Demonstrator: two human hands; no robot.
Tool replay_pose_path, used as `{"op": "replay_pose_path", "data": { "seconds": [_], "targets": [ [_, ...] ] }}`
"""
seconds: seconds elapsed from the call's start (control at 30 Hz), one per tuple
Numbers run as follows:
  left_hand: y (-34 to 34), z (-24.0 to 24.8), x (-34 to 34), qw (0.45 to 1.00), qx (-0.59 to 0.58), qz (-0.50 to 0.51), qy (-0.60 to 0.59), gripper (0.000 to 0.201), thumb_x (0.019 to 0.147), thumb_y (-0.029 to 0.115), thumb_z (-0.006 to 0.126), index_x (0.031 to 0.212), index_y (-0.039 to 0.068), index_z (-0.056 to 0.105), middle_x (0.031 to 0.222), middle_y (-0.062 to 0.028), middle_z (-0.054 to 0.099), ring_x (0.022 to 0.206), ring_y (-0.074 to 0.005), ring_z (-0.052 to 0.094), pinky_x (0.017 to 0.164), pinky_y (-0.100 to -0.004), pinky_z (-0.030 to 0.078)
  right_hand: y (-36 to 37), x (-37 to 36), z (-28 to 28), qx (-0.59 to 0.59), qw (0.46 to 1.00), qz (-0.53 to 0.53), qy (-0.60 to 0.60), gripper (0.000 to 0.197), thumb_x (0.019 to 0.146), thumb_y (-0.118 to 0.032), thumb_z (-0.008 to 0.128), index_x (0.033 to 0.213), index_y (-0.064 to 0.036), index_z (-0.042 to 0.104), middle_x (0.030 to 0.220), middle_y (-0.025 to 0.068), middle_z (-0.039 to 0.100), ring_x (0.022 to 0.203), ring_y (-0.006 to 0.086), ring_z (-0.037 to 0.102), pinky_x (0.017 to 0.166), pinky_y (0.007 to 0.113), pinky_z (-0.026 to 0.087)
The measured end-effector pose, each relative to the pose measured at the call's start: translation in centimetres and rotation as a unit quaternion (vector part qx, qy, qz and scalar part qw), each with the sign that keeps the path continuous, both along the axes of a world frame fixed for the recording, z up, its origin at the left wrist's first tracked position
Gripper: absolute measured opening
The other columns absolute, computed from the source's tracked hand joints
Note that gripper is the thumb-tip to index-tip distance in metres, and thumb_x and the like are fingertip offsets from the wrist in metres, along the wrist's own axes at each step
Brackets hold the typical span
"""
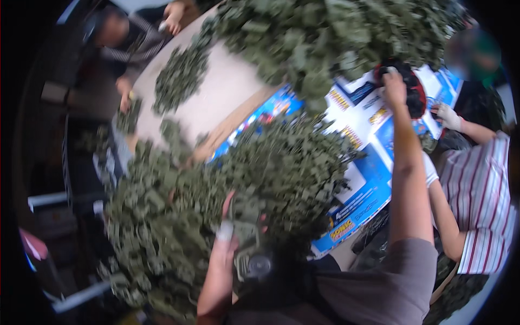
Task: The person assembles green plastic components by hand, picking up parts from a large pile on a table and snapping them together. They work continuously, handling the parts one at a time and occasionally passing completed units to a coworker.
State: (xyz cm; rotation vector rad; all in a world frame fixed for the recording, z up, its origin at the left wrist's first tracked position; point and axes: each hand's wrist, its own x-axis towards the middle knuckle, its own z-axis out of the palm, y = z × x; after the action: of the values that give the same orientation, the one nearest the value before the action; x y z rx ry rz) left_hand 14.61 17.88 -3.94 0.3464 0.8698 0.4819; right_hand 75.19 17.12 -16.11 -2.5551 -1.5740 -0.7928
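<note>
My left hand is closed around a large bundle of green leafy branches; leaves hide most of its fingers. A white wrapping shows on that hand. My right arm stretches far forward across the printed blue and white sheet. At its end my right hand is curled onto a round black-and-red object, whose kind is blurred. More leafy branches spread around my left forearm.
A big leafy heap covers the far side of the pale table. A smaller leafy bundle lies left of it. One person works at far left; another in a striped shirt, with white gloves, stands close on the right.
</note>
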Motion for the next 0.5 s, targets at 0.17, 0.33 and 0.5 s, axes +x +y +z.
{"op": "replay_pose_path", "data": {
  "seconds": [0.17, 0.33, 0.5],
  "targets": [
    [-0.4, -1.8, -0.5, 0.968, 0.217, -0.111, 0.056, 0.069, 0.081, 0.033, 0.063, 0.138, 0.025, 0.025, 0.119, -0.0132, 0.05, 0.091, -0.0304, 0.059, 0.074, -0.0461, 0.053, -2.1, -0.4, 3.0, 0.146, 0.975, -0.017, 0.169, 0.026, 0.08, -0.024, 0.061, 0.1, -0.0081, 0.055, 0.089, 0.0159, 0.064, 0.082, 0.0338, 0.061, 0.07, 0.044, 0.048],
    [-2.1, -0.8, -1.3, 0.961, 0.236, -0.11, 0.094, 0.069, 0.082, 0.033, 0.062, 0.14, 0.022, 0.026, 0.122, -0.0113, 0.047, 0.096, -0.0247, 0.053, 0.078, -0.0402, 0.048, -3.9, -18.8, 7.7, 0.232, 0.743, 0.212, 0.591, 0.019, 0.077, -0.007, 0.065, 0.094, -0.0049, 0.057, 0.084, 0.0038, 0.062, 0.068, 0.0127, 0.06, 0.058, 0.026, 0.047],
    [-4.7, 1.4, -1.5, 0.975, 0.18, -0.112, 0.062, 0.07, 0.081, 0.033, 0.063, 0.14, 0.016, 0.03, 0.142, -0.0061, 0.03, 0.128, -0.0179, 0.033, 0.105, -0.0323, 0.028, -11.5, -39.5, 10.8, 0.09, 0.258, 0.116, 0.955, 0.025, 0.082, -0.001, 0.06, 0.104, -0.0022, 0.05, 0.092, 0.0136, 0.062, 0.075, 0.0286, 0.067, 0.064, 0.036, 0.058]
  ]
}}
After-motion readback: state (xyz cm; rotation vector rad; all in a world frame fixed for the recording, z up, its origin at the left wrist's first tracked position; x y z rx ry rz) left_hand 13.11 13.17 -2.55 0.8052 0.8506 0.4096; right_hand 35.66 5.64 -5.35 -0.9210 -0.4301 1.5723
